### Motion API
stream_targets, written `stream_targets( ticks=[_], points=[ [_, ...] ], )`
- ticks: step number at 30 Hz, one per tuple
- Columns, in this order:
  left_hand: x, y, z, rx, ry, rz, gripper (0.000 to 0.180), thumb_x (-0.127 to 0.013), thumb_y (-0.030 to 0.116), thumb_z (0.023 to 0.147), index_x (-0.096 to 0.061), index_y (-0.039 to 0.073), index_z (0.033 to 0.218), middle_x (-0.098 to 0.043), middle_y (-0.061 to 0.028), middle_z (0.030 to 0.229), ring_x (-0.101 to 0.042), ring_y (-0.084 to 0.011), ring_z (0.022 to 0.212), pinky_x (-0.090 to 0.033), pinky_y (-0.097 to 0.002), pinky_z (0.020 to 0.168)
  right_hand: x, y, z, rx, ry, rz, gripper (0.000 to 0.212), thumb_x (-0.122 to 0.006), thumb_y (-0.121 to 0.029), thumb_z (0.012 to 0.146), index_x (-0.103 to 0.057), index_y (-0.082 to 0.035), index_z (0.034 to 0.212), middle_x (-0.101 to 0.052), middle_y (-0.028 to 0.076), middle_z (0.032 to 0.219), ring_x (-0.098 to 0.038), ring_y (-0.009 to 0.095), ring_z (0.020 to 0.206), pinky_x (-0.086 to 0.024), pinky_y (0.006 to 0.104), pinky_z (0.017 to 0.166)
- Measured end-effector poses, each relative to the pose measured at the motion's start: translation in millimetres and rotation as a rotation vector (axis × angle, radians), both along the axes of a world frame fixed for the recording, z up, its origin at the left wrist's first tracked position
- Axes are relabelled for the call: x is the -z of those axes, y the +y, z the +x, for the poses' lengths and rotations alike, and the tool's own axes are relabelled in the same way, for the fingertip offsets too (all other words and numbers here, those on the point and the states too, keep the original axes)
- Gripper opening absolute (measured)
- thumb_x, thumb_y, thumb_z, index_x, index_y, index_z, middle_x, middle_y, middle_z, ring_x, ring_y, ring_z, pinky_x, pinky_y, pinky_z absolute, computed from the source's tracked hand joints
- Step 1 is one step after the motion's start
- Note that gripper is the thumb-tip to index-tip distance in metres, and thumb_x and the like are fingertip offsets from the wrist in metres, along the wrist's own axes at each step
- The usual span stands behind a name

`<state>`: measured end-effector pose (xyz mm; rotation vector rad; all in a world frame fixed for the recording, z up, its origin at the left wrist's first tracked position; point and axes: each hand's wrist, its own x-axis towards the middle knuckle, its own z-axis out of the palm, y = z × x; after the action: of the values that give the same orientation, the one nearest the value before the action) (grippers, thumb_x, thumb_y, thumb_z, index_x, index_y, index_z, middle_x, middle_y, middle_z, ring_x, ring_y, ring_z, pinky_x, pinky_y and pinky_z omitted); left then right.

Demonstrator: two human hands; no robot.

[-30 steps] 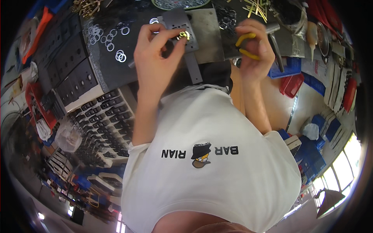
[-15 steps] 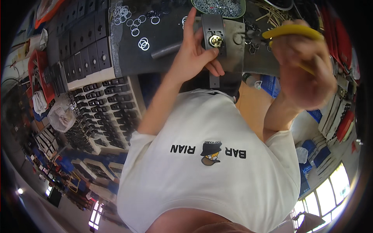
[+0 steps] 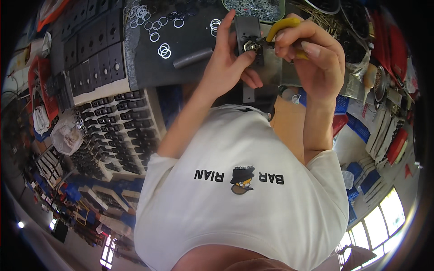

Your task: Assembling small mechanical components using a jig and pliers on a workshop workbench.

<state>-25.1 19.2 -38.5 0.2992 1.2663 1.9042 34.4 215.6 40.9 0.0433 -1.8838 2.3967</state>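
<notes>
We grip the yellow-handled metal pliers (image 3: 274, 30) in our right hand (image 3: 318, 53); our spread left hand (image 3: 225, 67) touches the dark-grey oblong metal plate (image 3: 247, 28), far centre, probably stiff, best held by its edges

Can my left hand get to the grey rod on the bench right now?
Probably yes: the grey rod lies just left of your left hand, most of its length uncovered, though that hand is at the metal fitting on the dark plate.

Rings (image 3: 141, 16) left of pliers (image 3: 281, 27)
</notes>
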Motion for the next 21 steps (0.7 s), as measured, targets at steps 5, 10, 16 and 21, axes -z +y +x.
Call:
stream_targets(
  ticks=[5, 10, 16, 21],
  points=[
    [0, 0, -3, 0.037, -0.003, 0.012, 0.091, -0.051, -0.003, 0.105, 0.003, 0.026, 0.171, -0.049, -0.0266, 0.154, -0.078, -0.0366, 0.071, -0.068, -0.0382, 0.057, 2, 6, -2, -0.086, 0.032, 0.006, 0.049, -0.053, -0.022, 0.087, -0.072, 0.014, 0.114, -0.072, 0.019, 0.107, -0.068, 0.021, 0.095, -0.046, 0.0303, 0.080],
    [4, -3, -7, 0.076, -0.101, 0.051, 0.090, -0.050, -0.005, 0.104, 0.001, 0.028, 0.169, -0.050, -0.0242, 0.149, -0.078, -0.0371, 0.073, -0.069, -0.0387, 0.060, -7, 5, -22, -0.323, -0.011, 0.057, 0.067, -0.054, -0.042, 0.087, -0.069, 0.013, 0.121, -0.064, 0.017, 0.105, -0.060, 0.020, 0.094, -0.040, 0.0292, 0.078],
    [3, 1, -10, 0.082, -0.104, -0.035, 0.085, -0.055, -0.004, 0.101, -0.009, 0.028, 0.166, -0.056, -0.0195, 0.131, -0.077, -0.0358, 0.069, -0.068, -0.0385, 0.058, -13, 15, -35, -0.453, -0.029, 0.175, 0.068, -0.054, -0.039, 0.086, -0.069, 0.014, 0.126, -0.067, 0.017, 0.105, -0.053, 0.016, 0.090, -0.040, 0.0284, 0.078],
    [0, 1, -9, 0.039, -0.090, -0.016, 0.088, -0.056, -0.005, 0.096, -0.011, 0.027, 0.165, -0.058, -0.0190, 0.129, -0.076, -0.0347, 0.065, -0.066, -0.0377, 0.053, -6, 6, -27, -0.177, -0.165, -0.197, 0.054, -0.056, -0.015, 0.085, -0.068, 0.022, 0.122, -0.074, 0.023, 0.108, -0.060, 0.018, 0.083, -0.044, 0.0278, 0.073]
  ],
)
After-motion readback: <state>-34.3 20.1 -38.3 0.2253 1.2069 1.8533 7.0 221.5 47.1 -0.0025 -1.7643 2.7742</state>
